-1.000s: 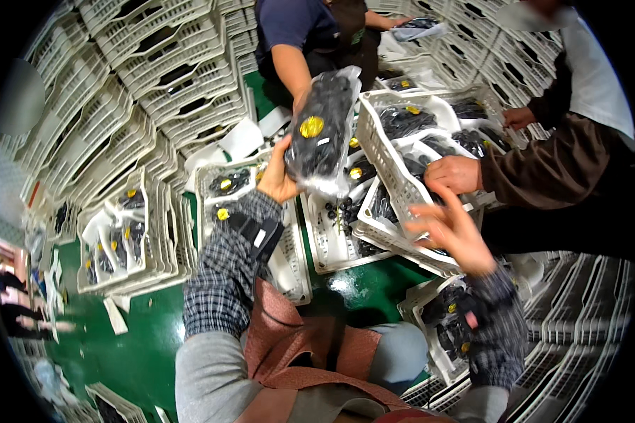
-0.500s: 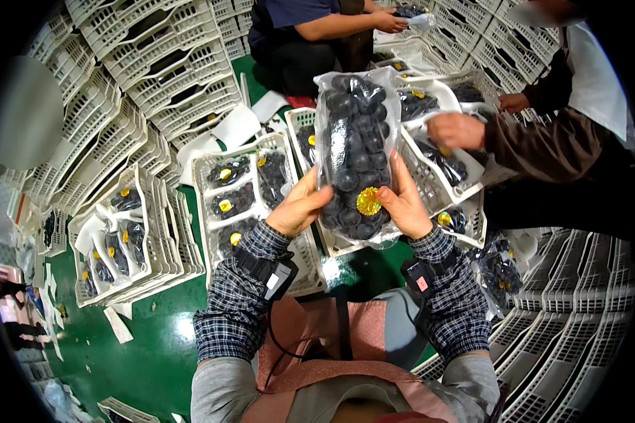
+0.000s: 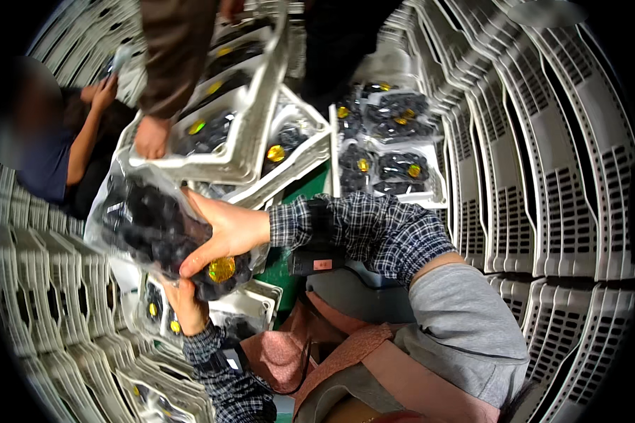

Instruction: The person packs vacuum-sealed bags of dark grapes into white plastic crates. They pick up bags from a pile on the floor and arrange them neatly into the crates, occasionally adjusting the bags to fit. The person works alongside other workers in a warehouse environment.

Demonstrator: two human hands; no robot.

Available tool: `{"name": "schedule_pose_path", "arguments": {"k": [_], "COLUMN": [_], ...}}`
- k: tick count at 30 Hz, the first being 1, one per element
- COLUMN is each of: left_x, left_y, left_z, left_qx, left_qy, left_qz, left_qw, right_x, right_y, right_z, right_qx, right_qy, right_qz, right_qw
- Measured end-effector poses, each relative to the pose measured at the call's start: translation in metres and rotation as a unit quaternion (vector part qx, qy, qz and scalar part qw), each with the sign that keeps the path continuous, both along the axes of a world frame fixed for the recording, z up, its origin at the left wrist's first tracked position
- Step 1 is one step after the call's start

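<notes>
A clear plastic bag of dark grapes point(image 3: 144, 218), with a round gold sticker near its lower end, is held up between my two hands. My right hand point(image 3: 229, 229) grips its right side, thumb spread across the front near the sticker. At the lower edge my left hand point(image 3: 187, 307) holds the bag, thumb up against it; most of its fingers are hidden behind. Just beyond the bag is a white crate point(image 3: 250, 173) with more bagged grapes, and another person's hand point(image 3: 152, 136) rests on its near edge.
A white crate of bagged grapes point(image 3: 439, 187) stands at the back, right of the middle. Tall stacks of white crates point(image 3: 473, 211) line the right side; more stacks point(image 3: 32, 289) stand at the left. A second person point(image 3: 56, 151) sits at the far left. Green floor point(image 3: 279, 271) shows between crates.
My view has swung to the right, so crates and people appear shifted left. The grape bag, still in both hands, now sits left in view and tilted.
</notes>
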State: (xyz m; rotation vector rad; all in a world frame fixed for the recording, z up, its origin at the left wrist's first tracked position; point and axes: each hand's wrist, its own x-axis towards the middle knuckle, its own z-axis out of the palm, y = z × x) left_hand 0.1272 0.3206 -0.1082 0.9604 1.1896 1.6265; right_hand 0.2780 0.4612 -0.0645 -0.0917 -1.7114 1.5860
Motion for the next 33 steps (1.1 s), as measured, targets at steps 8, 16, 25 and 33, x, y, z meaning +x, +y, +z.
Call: {"name": "schedule_pose_path", "arguments": {"k": [8,16,25,33], "left_x": [0.080,0.072,0.093,0.134], "left_y": [0.066,0.087,0.048,0.039], "left_z": [0.034,0.064,0.059,0.122], "left_qx": [-0.044,-0.018,-0.238,-0.201], "left_qy": [0.129,0.405,-0.001,-0.289], "left_qz": [-0.129,-0.319,-0.552,-0.562], "left_qw": [0.982,0.857,0.799,0.748], "right_x": [0.095,0.284,0.393,0.364], "right_y": [0.037,0.061,0.141,0.121], "right_z": [-0.019,-0.093,-0.076,-0.122], "right_qx": [-0.195,-0.401,-0.016,0.172], "right_qy": [0.098,-0.105,-0.515,-0.773], "right_qz": [0.077,-0.234,-0.195,-0.309], "right_qw": [0.973,0.880,0.835,0.526]}}
